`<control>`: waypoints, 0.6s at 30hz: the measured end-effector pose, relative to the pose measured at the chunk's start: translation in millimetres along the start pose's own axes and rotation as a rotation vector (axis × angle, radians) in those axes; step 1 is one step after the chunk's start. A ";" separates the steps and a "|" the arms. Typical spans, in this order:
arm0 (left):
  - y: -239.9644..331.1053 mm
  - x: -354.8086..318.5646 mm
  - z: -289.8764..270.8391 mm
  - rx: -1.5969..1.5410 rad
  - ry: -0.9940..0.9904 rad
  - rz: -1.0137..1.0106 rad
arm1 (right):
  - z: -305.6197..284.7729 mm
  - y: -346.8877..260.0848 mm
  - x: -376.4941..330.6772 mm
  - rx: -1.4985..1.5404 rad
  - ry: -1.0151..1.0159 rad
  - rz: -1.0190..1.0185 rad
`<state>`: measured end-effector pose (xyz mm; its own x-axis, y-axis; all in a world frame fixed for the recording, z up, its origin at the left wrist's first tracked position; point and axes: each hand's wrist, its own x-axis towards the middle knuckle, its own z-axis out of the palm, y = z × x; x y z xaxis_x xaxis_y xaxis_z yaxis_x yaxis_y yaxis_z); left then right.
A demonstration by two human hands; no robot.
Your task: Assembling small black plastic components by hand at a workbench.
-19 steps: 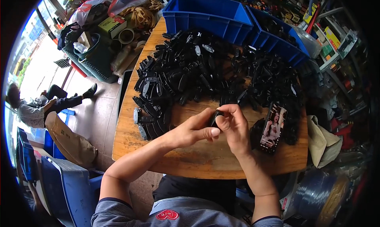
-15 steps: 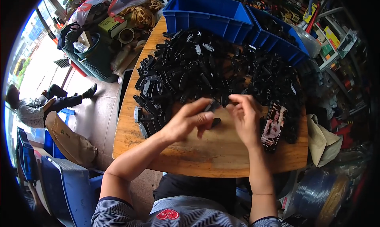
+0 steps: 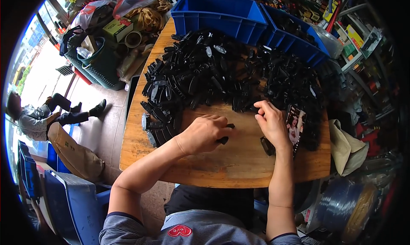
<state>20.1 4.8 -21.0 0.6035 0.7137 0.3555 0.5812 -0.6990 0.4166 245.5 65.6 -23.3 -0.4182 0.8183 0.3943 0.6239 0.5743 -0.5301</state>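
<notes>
My left hand [image 3: 204, 134] is over the middle of the wooden table [image 3: 205, 171], its fingers closed on a small black part [image 3: 224, 140] that sticks out past the fingertips. Farther right, my right hand [image 3: 272, 124] has its thumb and fingers curled together at the near edge of the heap. What lies between them, if anything, is too small to make out. A dark curved piece [image 3: 267, 146] rests on the wood beside my right wrist. Beyond both hands spreads a big heap of black elongated parts [image 3: 200, 74], a few with grey faces.
A phone [image 3: 294, 127] showing a picture leans at the heap's right. Two blue bins [image 3: 220, 20] stand at the far edge, the right one [image 3: 294, 35] holding dark pieces. Left of the table are a green basket [image 3: 102, 70] and a seated person [image 3: 36, 119].
My hands have moved apart: the left came down closed on a black part, the right shifted right. A dark piece now shows by my right wrist. The seated person's feet moved.
</notes>
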 end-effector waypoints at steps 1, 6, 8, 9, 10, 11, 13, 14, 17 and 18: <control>-0.7 -1.2 3.3 0.034 0.021 -0.001 | -1.3 -0.4 -0.4 0.001 0.000 -0.001; -9.9 -9.3 -3.0 -0.062 0.014 -0.118 | -4.6 -5.2 0.9 -0.017 -0.010 0.077; -4.1 -3.9 -13.9 -0.076 -0.051 -0.193 | -6.9 -5.7 -0.3 0.016 -0.011 0.085; -3.2 -0.4 -15.5 -0.078 -0.049 -0.195 | -8.0 -6.2 -0.8 0.050 -0.010 0.093; -2.4 1.5 -17.5 0.013 0.039 -0.100 | -8.2 -8.9 -0.8 0.051 -0.013 0.092; -2.7 3.0 -18.4 0.104 0.127 -0.005 | -8.4 -11.5 -0.7 0.031 -0.011 0.113; -11.0 0.6 -9.5 0.191 0.088 0.019 | -7.5 -13.5 -0.9 0.012 -0.013 0.131; -14.1 -1.6 -5.5 0.193 0.064 0.028 | -6.8 -13.3 -1.2 0.083 -0.007 0.139; -16.6 -5.3 -5.2 0.170 -0.042 -0.058 | -7.1 -20.3 0.4 0.167 0.033 0.151; -20.6 -7.3 -5.2 0.089 -0.016 -0.063 | -7.0 -22.5 1.2 0.181 0.069 0.155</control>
<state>0.8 14.2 -27.8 0.5724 0.7563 0.3170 0.6643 -0.6543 0.3615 235.6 53.5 -5.6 -0.2770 0.8969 0.3448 0.5463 0.4422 -0.7114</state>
